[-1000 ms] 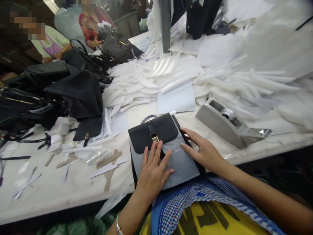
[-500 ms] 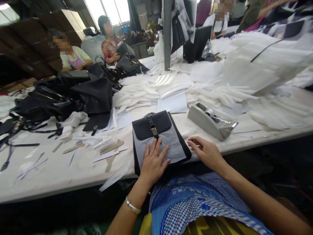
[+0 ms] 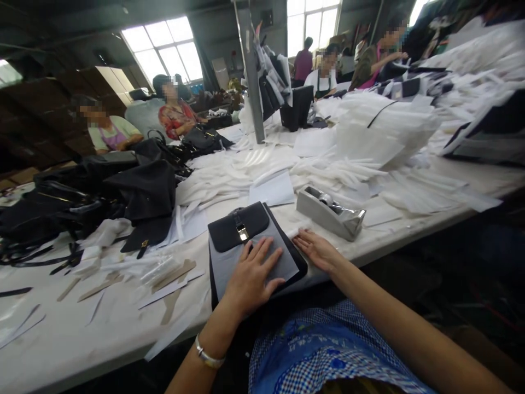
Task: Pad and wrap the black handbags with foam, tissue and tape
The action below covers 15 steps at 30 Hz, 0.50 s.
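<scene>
A small black bag (image 3: pixel 240 227) with a gold clasp lies at the near edge of the white table (image 3: pixel 61 339), its front covered by a grey sheet (image 3: pixel 229 265). My left hand (image 3: pixel 250 276) lies flat on that sheet, fingers spread. My right hand (image 3: pixel 318 250) rests on the table just right of the bag, fingers stretched out, next to a white strip. A grey tape dispenser (image 3: pixel 330 213) stands just beyond my right hand.
A pile of black bags (image 3: pixel 102 191) fills the left of the table. White foam strips and sheets (image 3: pixel 328 158) heap across the middle and right. Cardboard and paper scraps (image 3: pixel 164 279) lie left of the bag. Several people sit at the far side.
My right hand has come off the bag's right edge and now lies on the table beside it. The left hand stays pressed on the grey sheet. The camera has tilted up.
</scene>
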### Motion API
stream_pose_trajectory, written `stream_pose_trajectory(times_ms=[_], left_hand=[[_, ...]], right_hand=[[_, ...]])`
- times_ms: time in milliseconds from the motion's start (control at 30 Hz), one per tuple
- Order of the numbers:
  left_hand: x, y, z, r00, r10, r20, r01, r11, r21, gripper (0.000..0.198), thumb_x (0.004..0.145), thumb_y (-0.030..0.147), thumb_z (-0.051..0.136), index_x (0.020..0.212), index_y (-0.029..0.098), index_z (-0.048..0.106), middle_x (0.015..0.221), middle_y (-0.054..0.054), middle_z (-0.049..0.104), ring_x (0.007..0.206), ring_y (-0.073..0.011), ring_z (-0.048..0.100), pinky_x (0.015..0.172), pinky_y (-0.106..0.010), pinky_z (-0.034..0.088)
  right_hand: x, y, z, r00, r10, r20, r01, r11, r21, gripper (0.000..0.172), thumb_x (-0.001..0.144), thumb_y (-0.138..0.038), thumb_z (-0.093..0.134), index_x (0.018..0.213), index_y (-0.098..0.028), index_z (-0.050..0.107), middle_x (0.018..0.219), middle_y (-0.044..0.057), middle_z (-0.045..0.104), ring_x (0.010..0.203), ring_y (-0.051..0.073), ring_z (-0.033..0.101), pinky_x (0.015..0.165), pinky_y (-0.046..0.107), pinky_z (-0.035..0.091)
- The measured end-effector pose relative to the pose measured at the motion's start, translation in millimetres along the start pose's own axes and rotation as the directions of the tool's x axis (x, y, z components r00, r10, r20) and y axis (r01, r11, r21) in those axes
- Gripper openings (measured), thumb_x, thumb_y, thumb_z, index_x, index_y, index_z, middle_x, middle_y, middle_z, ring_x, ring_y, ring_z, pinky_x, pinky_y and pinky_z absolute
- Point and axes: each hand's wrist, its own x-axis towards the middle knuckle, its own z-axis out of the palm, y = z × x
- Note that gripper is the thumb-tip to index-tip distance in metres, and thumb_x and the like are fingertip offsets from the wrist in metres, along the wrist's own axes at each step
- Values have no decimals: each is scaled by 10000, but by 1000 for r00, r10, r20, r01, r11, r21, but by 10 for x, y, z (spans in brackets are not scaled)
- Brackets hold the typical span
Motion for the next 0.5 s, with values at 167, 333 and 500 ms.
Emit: stream_pose_trajectory(times_ms=[167, 333, 500], left_hand=[[15, -112, 313, 997, 76, -22, -76, 997, -2, 662, 951, 537, 475, 1528, 268, 294, 1623, -127, 226, 1502, -306, 186, 1187, -577, 219], [-1, -56, 327, 994, 86, -64, -91, 993, -75, 621, 932, 471, 550, 1484, 238, 389, 1598, -138, 291, 1486, -321, 235, 1181, -594, 229], [-401, 13, 80, 886, -157, -436, 16, 951, -308, 297, 957, 232, 534, 1238, 194, 623, 1223, -100, 689, 1183, -204, 612, 1084, -402, 428]], right_hand=[[-22, -3, -3, 999, -41, -14, 41, 999, -4, 353, 674, -406, 844, 935, -209, 712, 986, 53, 757, 951, 211, 718, 898, 324, 586], [-121, 46, -40, 988, -111, -108, 93, 982, -161, 398, 630, -404, 870, 934, -173, 757, 944, 48, 767, 907, 218, 714, 889, 333, 581], [-68, 78, -45, 985, -103, -141, 55, 949, -311, 382, 658, -424, 851, 928, -168, 766, 929, 49, 775, 841, 219, 730, 816, 336, 615]])
